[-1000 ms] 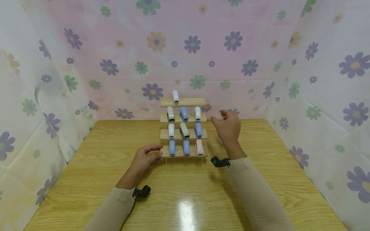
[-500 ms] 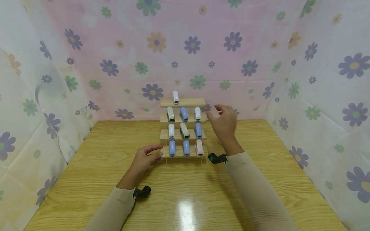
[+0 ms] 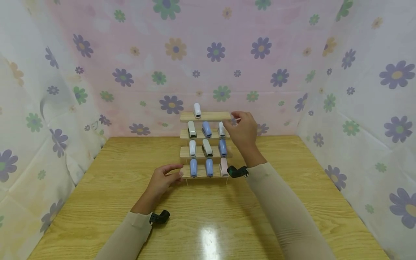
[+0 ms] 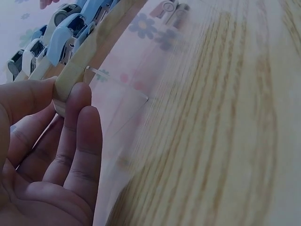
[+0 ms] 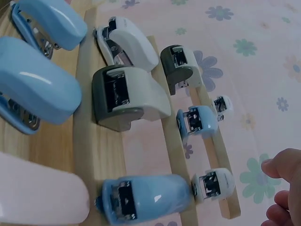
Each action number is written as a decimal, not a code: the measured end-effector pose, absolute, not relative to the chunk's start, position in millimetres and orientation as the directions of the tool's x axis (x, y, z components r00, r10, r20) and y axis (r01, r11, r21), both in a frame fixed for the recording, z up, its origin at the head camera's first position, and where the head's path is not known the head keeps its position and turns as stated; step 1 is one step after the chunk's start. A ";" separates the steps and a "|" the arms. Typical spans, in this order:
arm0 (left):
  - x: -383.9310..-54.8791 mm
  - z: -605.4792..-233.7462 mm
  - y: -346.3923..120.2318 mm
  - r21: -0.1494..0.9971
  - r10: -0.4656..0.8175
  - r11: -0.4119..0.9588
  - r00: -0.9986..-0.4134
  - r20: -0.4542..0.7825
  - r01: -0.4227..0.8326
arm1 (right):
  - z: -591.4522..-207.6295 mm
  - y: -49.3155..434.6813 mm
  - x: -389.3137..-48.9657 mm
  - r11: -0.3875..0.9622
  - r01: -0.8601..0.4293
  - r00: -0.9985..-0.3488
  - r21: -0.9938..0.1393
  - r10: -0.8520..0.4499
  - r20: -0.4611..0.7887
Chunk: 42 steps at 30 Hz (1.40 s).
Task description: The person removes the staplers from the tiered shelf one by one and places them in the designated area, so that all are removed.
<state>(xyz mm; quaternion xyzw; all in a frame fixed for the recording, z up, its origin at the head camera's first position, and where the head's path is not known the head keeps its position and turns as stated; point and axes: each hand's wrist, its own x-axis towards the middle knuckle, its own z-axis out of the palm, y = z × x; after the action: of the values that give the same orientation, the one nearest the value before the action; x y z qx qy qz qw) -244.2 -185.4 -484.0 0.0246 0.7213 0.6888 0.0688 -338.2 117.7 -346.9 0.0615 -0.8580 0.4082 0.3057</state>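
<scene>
A tiered wooden rack [image 3: 212, 116] holds small staplers on four-step shelving. Pinched in my left hand [image 3: 164, 178] is the left end of its lowest shelf, the wooden board [image 4: 70, 80]. That shelf carries blue staplers [image 3: 193, 167] and a pink stapler [image 3: 224, 167]. My right hand [image 3: 244, 133] hovers at the rack's upper right with loosely bent fingers, and nothing shows between thumb and fingers. Its thumb overlaps the right-hand white stapler [image 3: 221, 129] in the head view; the right wrist view shows the thumb [image 5: 284, 165] apart from it. Alone on the top shelf stands another white stapler [image 3: 197, 110].
Middle shelves hold more staplers, including a grey-and-dark one [image 3: 207, 147] and a blue one [image 3: 206, 129]. Clear legs [image 4: 117, 82] support the lowest shelf on the wood-grain table [image 3: 195, 216]. Flowered cloth [image 3: 195, 54] encloses the back and sides.
My right hand has moved left and up, from beside the rack to its upper right edge. The left hand keeps its hold on the lowest shelf; the staplers on the rack stay put.
</scene>
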 end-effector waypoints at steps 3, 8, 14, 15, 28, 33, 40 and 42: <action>-244.5 -484.3 -185.3 0.997 0.129 0.055 -0.990 -0.056 -0.049 | -342.8 113.6 -340.2 0.668 -0.344 -0.811 -0.661 0.144 0.567; -246.0 -484.5 -184.8 0.998 0.127 0.046 -0.991 -0.041 -0.036 | -335.4 105.3 -343.3 0.680 -0.301 -0.840 -0.668 0.143 0.524; -246.4 -485.2 -184.3 0.999 0.117 0.045 -0.993 -0.030 -0.025 | -332.0 95.0 -348.2 0.694 -0.282 -0.862 -0.662 0.119 0.492; -246.7 -485.2 -184.3 0.999 0.118 0.048 -0.993 -0.027 -0.021 | -331.1 93.2 -348.7 0.693 -0.275 -0.868 -0.667 0.120 0.483; -248.6 -487.5 -184.9 0.999 0.128 0.051 -0.992 -0.009 -0.003 | -319.2 68.7 -357.1 0.714 -0.232 -0.910 -0.661 0.081 0.407; -247.5 -486.9 -183.5 0.999 0.132 0.052 -0.991 -0.010 -0.003 | -320.9 65.1 -361.8 0.737 -0.202 -0.925 -0.645 0.073 0.373; -247.0 -486.4 -184.8 0.998 0.127 0.065 -0.992 -0.030 -0.022 | -317.6 56.2 -365.9 0.763 -0.184 -0.937 -0.619 0.055 0.345; -247.4 -485.9 -185.8 0.997 0.123 0.070 -0.992 -0.040 -0.031 | -315.6 51.9 -366.1 0.767 -0.191 -0.938 -0.613 0.041 0.344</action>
<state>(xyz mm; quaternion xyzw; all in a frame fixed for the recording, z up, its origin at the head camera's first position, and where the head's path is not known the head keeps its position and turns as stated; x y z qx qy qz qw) -247.4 -185.8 -485.9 0.0316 0.7292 0.6812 0.0568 -366.1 51.9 -315.6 0.0404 -0.9242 0.3391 0.1710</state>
